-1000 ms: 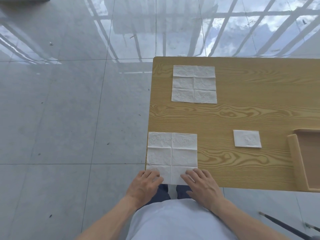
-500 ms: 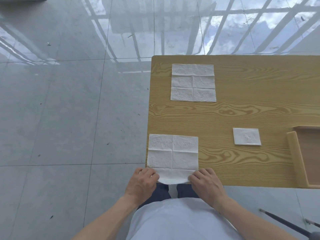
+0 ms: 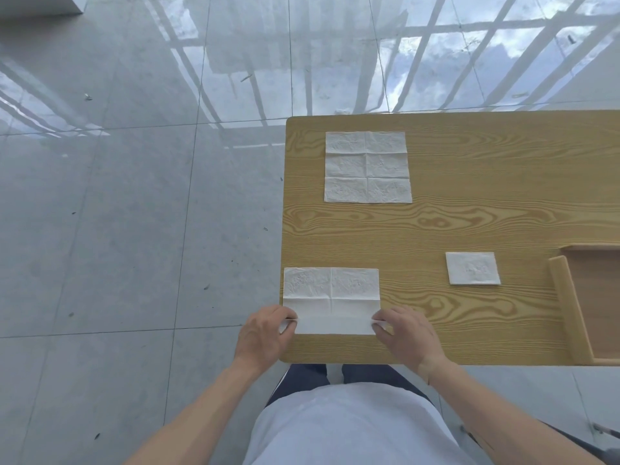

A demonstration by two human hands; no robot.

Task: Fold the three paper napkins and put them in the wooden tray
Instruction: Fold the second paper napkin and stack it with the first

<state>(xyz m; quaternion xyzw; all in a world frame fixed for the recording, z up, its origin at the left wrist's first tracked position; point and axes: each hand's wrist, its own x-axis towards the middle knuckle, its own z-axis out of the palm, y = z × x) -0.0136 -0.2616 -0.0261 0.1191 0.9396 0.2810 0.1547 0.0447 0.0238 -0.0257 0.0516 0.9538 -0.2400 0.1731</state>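
A white paper napkin (image 3: 330, 290) lies at the table's near left corner, its near third turned up and folded over toward the far side. My left hand (image 3: 265, 333) pinches the left end of that flap and my right hand (image 3: 407, 333) pinches the right end. A second napkin (image 3: 367, 166) lies unfolded and flat farther back on the left. A small folded napkin (image 3: 473, 268) rests on the table just left of the wooden tray (image 3: 563, 307). The tray sits at the right edge of view, partly cut off.
The wooden table (image 3: 469, 213) has its left edge right beside the near napkin and its near edge just behind my hands. Glossy grey floor tiles (image 3: 134, 229) lie to the left and beyond. A dark rod (image 3: 604, 431) shows at the lower right.
Both hands lifted the near edge of the near napkin and carried it away from me, laying a flap over the napkin. The view shifted slightly.
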